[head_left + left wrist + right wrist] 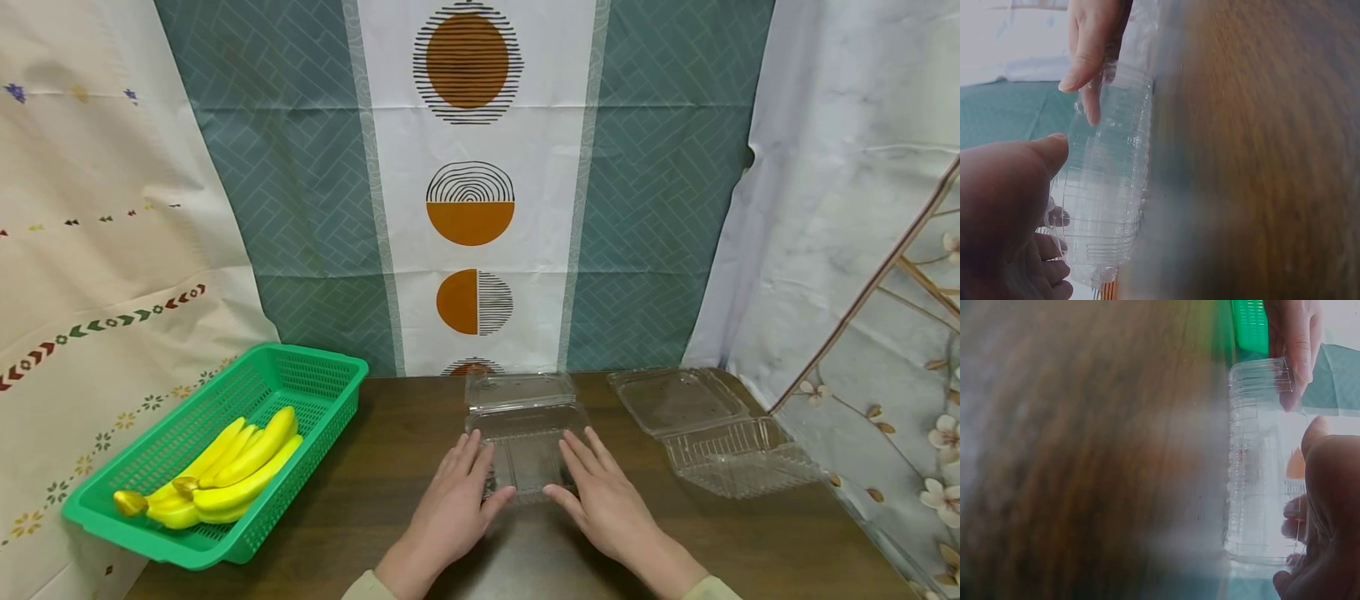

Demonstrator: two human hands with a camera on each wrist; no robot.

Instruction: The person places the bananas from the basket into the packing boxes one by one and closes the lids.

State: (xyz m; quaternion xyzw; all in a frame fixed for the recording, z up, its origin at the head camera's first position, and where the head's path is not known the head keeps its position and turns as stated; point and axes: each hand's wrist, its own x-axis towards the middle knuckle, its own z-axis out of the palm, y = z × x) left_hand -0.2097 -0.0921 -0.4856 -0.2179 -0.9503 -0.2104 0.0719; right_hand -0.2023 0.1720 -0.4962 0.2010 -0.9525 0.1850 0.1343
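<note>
Closest to camera: left-hand grip [453, 504], released, fingers near straight along the left side of the middle clear box [532, 458]. Right-hand grip [603, 500] mirrors it on the right side, also released. Thumbs point inward at the near edge; can't tell if they press.

Left to right: green basket [324, 437] at the left of the tabletop [375, 475], bananas [258, 454] inside toward its near end. Middle clear box sits on the tabletop between the hands, its lid [521, 392] folded back on the far side. Second clear box [738, 458] at right, lid folded back too, no hand on it.

Handling, my read: thin ribbed plastic, so very light, slick, springy; walls likely dent or crack if squeezed. Take both side walls just under the rim, light even pressure. Avoid lifting by the lid; the hinge probably flops.
</note>
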